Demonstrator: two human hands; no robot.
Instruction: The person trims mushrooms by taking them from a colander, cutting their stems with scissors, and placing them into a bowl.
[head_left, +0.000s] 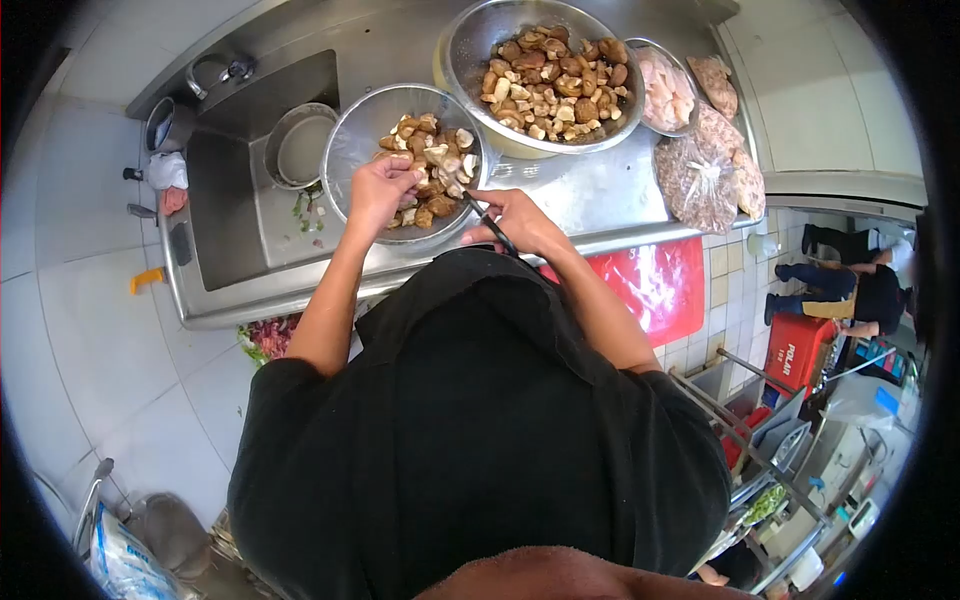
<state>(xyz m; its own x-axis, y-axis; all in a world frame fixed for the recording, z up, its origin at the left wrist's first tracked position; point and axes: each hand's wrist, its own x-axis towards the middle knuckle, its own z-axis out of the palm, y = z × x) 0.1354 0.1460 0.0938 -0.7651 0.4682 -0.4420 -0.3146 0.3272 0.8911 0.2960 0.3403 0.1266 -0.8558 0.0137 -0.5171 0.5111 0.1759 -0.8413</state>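
Brown mushrooms (432,207) with pale stems lie in a steel bowl (345,150) at the sink's edge. My left hand (383,193) is over the bowl's left side, its thumb and fingers closed on a mushroom that they partly hide. At the bowl's lower right, my right hand (518,222) grips a slim black-handled tool (490,222). Its tip points toward the mushrooms, and I cannot tell whether it is a knife or scissors. Behind to the right stands a larger steel bowl (455,65) heaped with mushrooms.
Left is a sink basin (225,220) with a round pan (303,147) under the faucet (220,72). Right are a bowl of pale meat (660,90) and bags of minced food (697,180). A red plastic sheet (650,290) lies below the counter. People (850,285) stand far right.
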